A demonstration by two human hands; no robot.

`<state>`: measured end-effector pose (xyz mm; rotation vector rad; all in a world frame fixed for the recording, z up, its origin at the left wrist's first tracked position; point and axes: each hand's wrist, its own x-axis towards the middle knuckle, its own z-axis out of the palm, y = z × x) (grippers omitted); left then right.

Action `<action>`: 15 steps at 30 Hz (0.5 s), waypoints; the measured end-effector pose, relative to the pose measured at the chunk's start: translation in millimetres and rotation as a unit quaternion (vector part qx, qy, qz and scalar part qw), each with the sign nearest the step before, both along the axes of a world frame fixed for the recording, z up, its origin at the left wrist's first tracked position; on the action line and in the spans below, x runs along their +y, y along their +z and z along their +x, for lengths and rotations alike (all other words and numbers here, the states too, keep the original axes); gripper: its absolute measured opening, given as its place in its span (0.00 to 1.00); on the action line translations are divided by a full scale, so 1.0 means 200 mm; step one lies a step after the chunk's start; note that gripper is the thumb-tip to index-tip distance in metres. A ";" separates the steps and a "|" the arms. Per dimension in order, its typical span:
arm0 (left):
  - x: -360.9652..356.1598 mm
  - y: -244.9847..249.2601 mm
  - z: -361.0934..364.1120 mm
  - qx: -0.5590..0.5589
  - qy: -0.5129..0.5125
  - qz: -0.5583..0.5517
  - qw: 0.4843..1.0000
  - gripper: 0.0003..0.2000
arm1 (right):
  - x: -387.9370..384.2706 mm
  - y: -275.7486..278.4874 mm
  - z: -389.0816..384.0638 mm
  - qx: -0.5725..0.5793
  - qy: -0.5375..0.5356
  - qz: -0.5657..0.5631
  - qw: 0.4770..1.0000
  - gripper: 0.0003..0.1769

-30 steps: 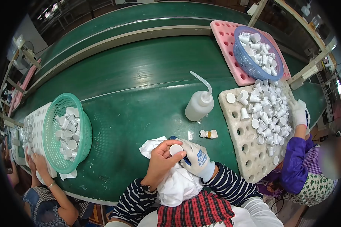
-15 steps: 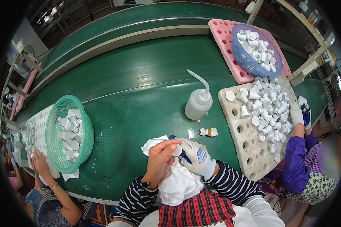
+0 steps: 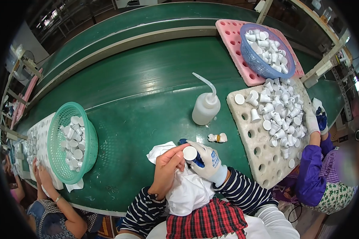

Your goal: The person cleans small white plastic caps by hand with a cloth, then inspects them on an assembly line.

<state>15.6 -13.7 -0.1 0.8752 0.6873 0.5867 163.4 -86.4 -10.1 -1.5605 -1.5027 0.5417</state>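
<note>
My bare left hand (image 3: 167, 169) presses a white cloth (image 3: 183, 187) against a small white plastic piece (image 3: 190, 153), whose round end faces up. My right hand (image 3: 204, 159), in a white and blue glove, grips that same piece from the right. Both hands sit close to my body at the near edge of the green belt (image 3: 147, 83). The cloth bunches under and between my hands and hides the lower part of the piece.
A white squeeze bottle (image 3: 205, 107) and a small white scrap (image 3: 217, 138) lie just beyond my hands. Right: a white foam tray (image 3: 259, 155) heaped with white pieces, a blue basket (image 3: 267, 49) on pink foam (image 3: 235, 44), a co-worker's gloved hand (image 3: 317, 119). Left: a green basket (image 3: 72, 141), another person's hands (image 3: 42, 177).
The white piece has turned in my hands so its round end shows more. My left thumb shifted over the cloth. The co-worker's hand on the right moved slightly.
</note>
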 end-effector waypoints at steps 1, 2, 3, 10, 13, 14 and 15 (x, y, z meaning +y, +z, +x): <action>0.00 0.01 0.00 0.006 -0.007 0.006 1.000 0.15 | 0.00 -0.01 0.00 0.005 0.003 0.001 1.000 0.30; 0.00 0.01 0.00 0.010 -0.006 0.008 1.000 0.15 | 0.00 -0.01 0.00 0.011 0.005 0.001 1.000 0.30; 0.00 0.02 0.00 0.013 -0.006 0.009 1.000 0.15 | 0.00 -0.02 0.00 0.013 0.006 -0.008 1.000 0.29; 0.02 0.00 0.00 -0.017 -0.028 0.018 0.999 0.16 | 0.00 -0.01 0.01 0.010 0.008 -0.027 1.000 0.28; 0.04 -0.01 -0.02 -0.027 -0.077 0.018 0.996 0.16 | 0.00 0.03 0.01 -0.033 0.025 -0.070 0.997 0.28; 0.03 0.00 -0.01 0.000 -0.083 0.063 0.995 0.15 | 0.00 0.04 0.02 -0.051 0.034 -0.092 0.994 0.28; 0.01 0.03 0.02 0.027 -0.090 0.107 0.990 0.15 | 0.00 0.03 0.02 -0.058 0.047 -0.076 0.994 0.28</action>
